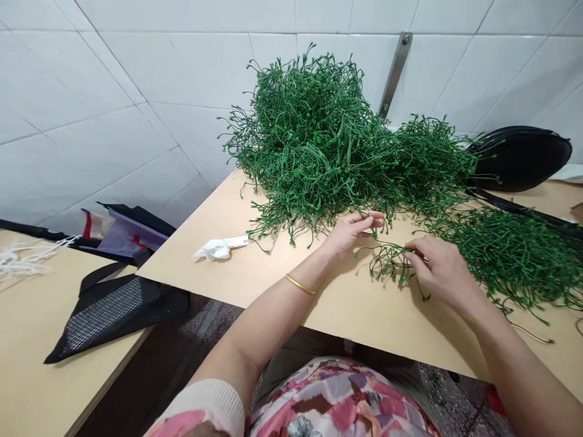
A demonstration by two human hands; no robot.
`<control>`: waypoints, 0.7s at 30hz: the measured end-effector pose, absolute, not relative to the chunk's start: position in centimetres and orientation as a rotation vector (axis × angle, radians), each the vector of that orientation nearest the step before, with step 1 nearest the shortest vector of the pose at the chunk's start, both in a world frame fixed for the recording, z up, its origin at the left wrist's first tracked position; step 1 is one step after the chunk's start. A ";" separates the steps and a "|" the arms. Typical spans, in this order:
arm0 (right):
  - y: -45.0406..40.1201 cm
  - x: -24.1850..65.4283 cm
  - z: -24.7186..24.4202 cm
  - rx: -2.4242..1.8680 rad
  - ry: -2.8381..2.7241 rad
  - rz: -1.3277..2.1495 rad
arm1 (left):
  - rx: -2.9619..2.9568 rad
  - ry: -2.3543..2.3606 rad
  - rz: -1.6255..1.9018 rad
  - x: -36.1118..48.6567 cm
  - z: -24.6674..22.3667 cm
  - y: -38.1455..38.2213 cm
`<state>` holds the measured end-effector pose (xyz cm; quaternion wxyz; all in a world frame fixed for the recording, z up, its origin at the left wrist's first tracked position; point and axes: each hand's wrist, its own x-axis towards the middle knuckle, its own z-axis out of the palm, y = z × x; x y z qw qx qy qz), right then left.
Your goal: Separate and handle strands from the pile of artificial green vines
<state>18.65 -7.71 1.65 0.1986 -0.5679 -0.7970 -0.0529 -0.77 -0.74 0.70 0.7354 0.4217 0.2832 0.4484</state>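
A large heap of thin green artificial-looking stems with small bud tips [314, 139] is piled against the wall at the back of the table. At the heap's front edge is my left hand [350, 233], its thumb and fingers pinched together with a thin green stem at the tips. My right hand [439, 264] is closed on a small bunch of green stems [389, 261], whose curled ends spread over the tabletop toward the left hand. Beside my right hand lies a flatter pile of green stems [519, 255]. The tips of my right fingers are partly hidden.
A crumpled white tissue [218, 249] lies on the wooden table [255, 285] to the left. A black bag [519, 158] stands at the back right. On a second table [27, 340] are a black mesh-panelled item [107, 312] and white strings [27, 258].
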 end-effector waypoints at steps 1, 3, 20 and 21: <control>-7.9 19.0 2.1 -1.593 -2.202 -0.191 | 0.924 0.629 0.988 -0.7 0.7 -0.8; -8.1 19.5 2.9 -1.611 -2.156 -0.291 | 0.924 0.646 0.973 -0.6 0.7 -0.8; -7.1 18.8 3.3 -1.443 -1.782 0.173 | 1.006 0.763 0.815 -0.4 0.6 -0.8; -6.9 19.2 3.3 -1.475 -1.653 0.178 | 0.973 0.768 0.823 -0.5 0.6 -0.7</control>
